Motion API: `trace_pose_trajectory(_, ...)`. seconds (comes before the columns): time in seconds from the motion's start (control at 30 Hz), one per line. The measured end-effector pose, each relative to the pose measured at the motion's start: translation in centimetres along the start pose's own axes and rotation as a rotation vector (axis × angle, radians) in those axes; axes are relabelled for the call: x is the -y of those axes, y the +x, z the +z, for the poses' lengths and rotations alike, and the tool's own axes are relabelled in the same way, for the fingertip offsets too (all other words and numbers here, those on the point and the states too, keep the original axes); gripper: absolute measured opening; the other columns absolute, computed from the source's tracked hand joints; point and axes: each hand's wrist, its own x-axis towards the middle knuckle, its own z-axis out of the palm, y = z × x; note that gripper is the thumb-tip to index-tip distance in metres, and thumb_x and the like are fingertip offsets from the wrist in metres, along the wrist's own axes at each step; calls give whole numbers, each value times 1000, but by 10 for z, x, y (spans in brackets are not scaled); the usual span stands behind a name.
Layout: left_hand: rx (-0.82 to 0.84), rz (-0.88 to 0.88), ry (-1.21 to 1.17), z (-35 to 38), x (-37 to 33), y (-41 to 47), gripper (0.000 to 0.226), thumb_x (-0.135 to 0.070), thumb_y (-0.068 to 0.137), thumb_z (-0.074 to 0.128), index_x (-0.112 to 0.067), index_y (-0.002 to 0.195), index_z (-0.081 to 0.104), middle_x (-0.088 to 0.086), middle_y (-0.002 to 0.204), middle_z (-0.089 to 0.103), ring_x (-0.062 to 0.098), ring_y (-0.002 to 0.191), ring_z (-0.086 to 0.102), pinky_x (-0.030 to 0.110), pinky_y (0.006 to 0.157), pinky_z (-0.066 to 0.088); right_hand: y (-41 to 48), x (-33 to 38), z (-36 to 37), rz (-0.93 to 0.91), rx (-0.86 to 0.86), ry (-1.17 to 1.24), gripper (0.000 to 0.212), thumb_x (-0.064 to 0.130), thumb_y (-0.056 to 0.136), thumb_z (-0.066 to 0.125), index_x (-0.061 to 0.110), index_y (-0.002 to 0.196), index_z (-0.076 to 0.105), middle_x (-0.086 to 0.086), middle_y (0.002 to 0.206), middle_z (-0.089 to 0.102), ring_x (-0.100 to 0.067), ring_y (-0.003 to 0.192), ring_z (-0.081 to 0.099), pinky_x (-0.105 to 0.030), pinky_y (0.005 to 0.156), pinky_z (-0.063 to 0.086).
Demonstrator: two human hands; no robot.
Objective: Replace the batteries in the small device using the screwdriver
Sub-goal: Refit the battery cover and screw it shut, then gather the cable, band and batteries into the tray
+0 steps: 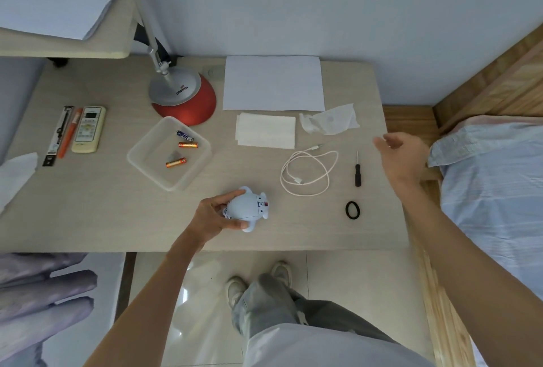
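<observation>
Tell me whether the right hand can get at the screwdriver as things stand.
Probably yes: the right hand hovers open beside the screwdriver, with only bare desk between them.

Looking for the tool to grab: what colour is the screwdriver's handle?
Black. The screwdriver shows best in the head view.

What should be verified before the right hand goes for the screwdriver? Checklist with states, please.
1. Left hand grips the small device on the desk: ok.
2. Right hand is open and holds nothing: ok.
3. Screwdriver lies free, with nothing on it: ok.
4. White cable lies apart from the screwdriver: ok.
5. Three batteries lie in the clear tray: ok.
6. Cover screw on the device faces up: cannot tell.
</observation>
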Motion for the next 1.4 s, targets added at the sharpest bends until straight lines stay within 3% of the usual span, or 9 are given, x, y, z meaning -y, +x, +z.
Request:
trace_pose_trajectory(0.17, -7, -13, -1, 1, -1, -2, 84, -3, 58, 106, -26, 134, 78, -4, 134, 76, 22, 127, 68, 34, 95, 65, -29, 53, -27, -121, -113, 200, 29, 37, 92, 81, 17, 112, 79, 1, 98, 78, -11, 81, 72, -27, 78, 59)
trace_pose_trajectory(0.43, -21, 41, 102, 8, -6, -12, 87, -8, 63, 106, -30, 141, 72, -1, 138, 69, 25, 126, 66, 38, 98, 64, -85, 81, -42, -147, -65, 385, 21, 24, 91, 84, 13, 109, 80, -1, 95, 77, -12, 81, 72, -22, 77, 58)
trace_pose_trajectory(0.57, -112, 136, 424, 8, -15, -23, 91, -13, 67, 105, -32, 145, 63, -5, 136, 58, 21, 125, 59, 46, 106, 58, -98, 74, -52, -155, -57, 380, 20, 21, 92, 84, 11, 109, 79, -1, 94, 76, -12, 79, 71, -15, 73, 55)
trace_pose_trajectory(0.73, -213, 217, 1011, 9, -78, -50, 84, -37, 94, 83, -30, 166, 41, 3, 167, 34, 29, 153, 35, 47, 107, 54, -109, 62, -67, -213, -55, 315, 21, 19, 92, 84, 9, 110, 79, -3, 94, 75, -12, 78, 71, -20, 71, 57)
trace_pose_trajectory(0.87, -355, 531, 1333, 31, -135, -64, 72, -40, 98, 75, -10, 159, 50, 21, 157, 49, 45, 141, 50, 55, 110, 53, -116, 53, -79, -285, -83, 236, 23, 21, 93, 83, 9, 112, 77, 0, 98, 73, -14, 77, 69, -34, 69, 59)
trace_pose_trajectory(0.97, -411, 669, 1468, 55, -162, -59, 67, -42, 101, 70, -6, 155, 52, 25, 152, 53, 48, 133, 55, 59, 112, 50, -126, 51, -85, -367, -140, 123, 25, 19, 95, 81, 7, 116, 77, -4, 106, 74, -20, 87, 69, -34, 73, 60)
trace_pose_trajectory(1.07, -360, 702, 1558, 80, -171, -38, 64, -45, 106, 61, -9, 158, 48, 24, 155, 50, 51, 136, 52, 62, 115, 44, -135, 40, -81, -440, -190, -32, 26, 14, 96, 80, 4, 119, 77, -10, 117, 75, -25, 103, 72, -37, 82, 62)
trace_pose_trajectory(1.2, -224, 643, 1688, 108, -154, 3, 59, -44, 110, 51, -20, 162, 39, 18, 162, 43, 49, 141, 47, 63, 119, 37, -145, 10, -56, -462, -132, -167, 30, 14, 94, 80, 5, 123, 76, -12, 123, 74, -27, 104, 73, -39, 77, 64)
trace_pose_trajectory(1.4, -48, 483, 1800, 125, -118, 62, 58, -40, 111, 48, -28, 165, 29, 13, 156, 43, 42, 133, 50, 56, 109, 46, -157, -37, -1, -358, 44, -279, 32, 15, 94, 77, 11, 126, 74, -11, 129, 72, -27, 103, 71, -38, 73, 64)
